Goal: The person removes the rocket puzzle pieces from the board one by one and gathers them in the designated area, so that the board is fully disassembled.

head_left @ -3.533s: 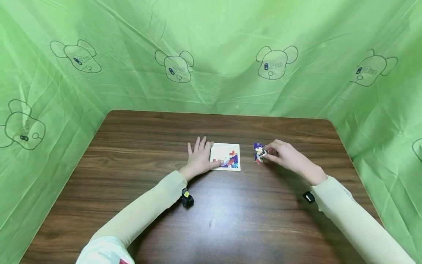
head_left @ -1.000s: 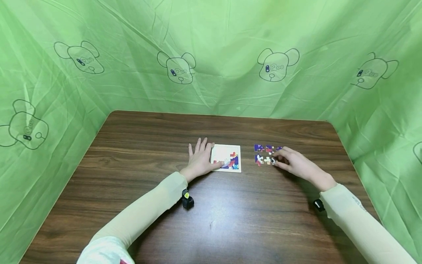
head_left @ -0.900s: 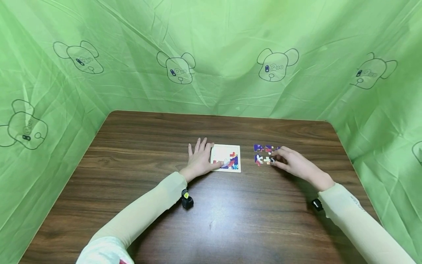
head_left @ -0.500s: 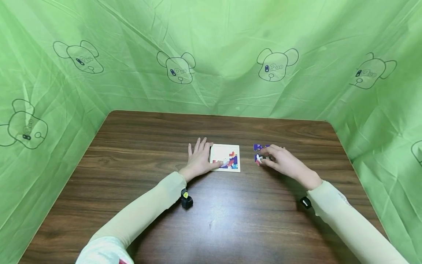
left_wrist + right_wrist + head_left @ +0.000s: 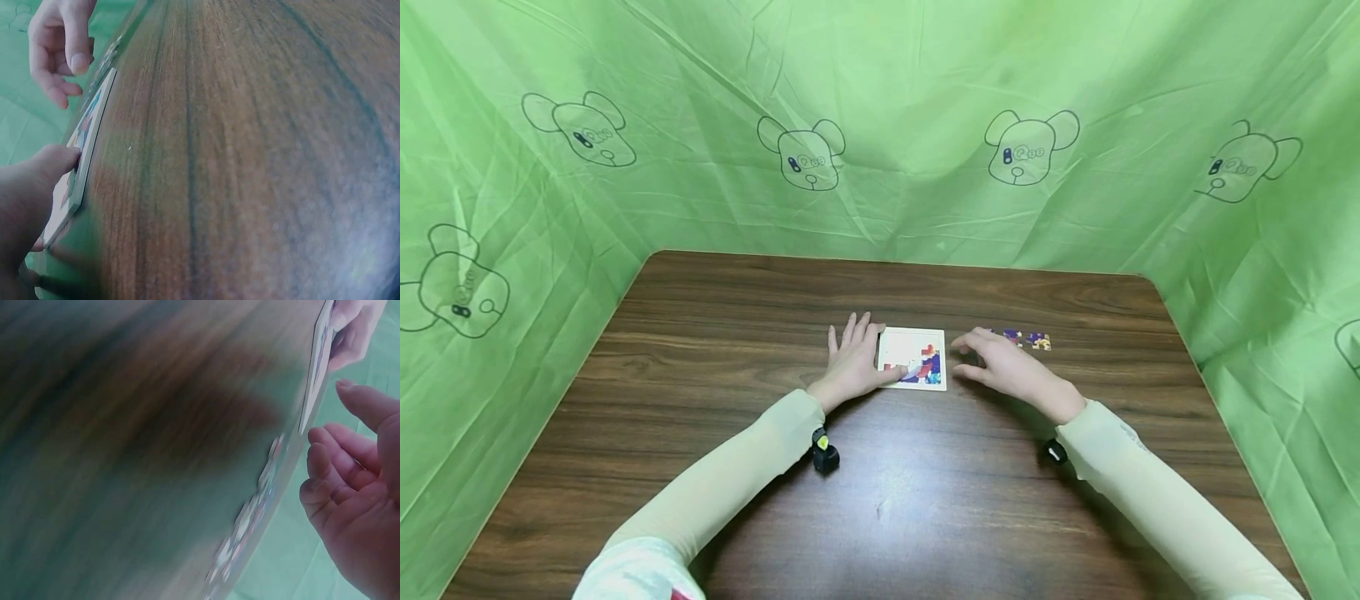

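Observation:
My left hand (image 5: 852,362) lies beside a small white puzzle tray (image 5: 898,337), fingers spread on the table and thumb resting on the tray's near part. Colourful pieces (image 5: 931,367) fill the tray's lower right area; the rest of its bed is white. My right hand (image 5: 1000,367) hovers just right of the tray with thumb and fingers apart. Nothing shows between them in the right wrist view, where the hand (image 5: 359,462) has loosely bent fingers. Loose jigsaw pieces (image 5: 1040,342) lie behind and under the right hand, some hidden by it.
The brown wooden table (image 5: 737,317) has rounded far corners. A green cloth (image 5: 910,217) printed with bear-like heads hangs behind it and along both sides. Black wrist devices (image 5: 825,454) sit on both forearms. In the right wrist view several loose pieces (image 5: 244,519) line up near the tray.
The right hand has moved left from over the loose pieces to the tray's right edge, uncovering pieces on the far right. The left hand and tray stay put.

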The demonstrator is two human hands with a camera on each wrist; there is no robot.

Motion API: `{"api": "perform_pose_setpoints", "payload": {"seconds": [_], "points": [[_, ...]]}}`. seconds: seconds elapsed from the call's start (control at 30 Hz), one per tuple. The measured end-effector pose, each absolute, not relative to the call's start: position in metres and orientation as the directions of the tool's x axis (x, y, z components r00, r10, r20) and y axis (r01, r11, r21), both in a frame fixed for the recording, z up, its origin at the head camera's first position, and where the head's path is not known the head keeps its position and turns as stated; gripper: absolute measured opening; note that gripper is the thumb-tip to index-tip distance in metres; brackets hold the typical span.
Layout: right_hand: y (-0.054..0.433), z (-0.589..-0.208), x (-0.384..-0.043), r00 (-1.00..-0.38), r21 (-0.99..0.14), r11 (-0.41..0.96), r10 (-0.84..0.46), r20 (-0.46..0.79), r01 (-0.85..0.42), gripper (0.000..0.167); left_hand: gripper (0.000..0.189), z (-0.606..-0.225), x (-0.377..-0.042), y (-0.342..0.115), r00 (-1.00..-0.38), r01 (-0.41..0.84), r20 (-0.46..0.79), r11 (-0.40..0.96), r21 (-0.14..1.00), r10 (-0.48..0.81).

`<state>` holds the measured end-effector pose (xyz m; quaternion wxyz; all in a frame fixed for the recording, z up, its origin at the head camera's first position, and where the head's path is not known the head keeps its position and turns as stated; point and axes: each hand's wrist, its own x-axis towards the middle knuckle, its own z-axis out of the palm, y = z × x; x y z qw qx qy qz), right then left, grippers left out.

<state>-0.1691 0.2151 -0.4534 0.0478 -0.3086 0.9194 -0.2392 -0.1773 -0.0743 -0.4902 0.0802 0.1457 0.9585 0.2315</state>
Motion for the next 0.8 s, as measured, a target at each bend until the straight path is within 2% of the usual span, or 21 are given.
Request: {"api": "perform_pose_setpoints", "payload": {"seconds": [0.2, 0.8], "points": [[0.196, -0.456, -0.173, -0.797, -0.466, 0.696, -0.603, 0.034, -0.546, 0.046, 0.092, -0.492, -0.178, -0.074, -0.945, 0.244, -0.081, 0.849, 0.468, 0.316], [0.175, -0.443, -0.184, -0.763, -0.458, 0.742, -0.619, -0.187, -0.489, 0.057, 0.091, -0.492, -0.179, -0.073, -0.945, 0.240, -0.088, 0.851, 0.467, 0.315]]}}
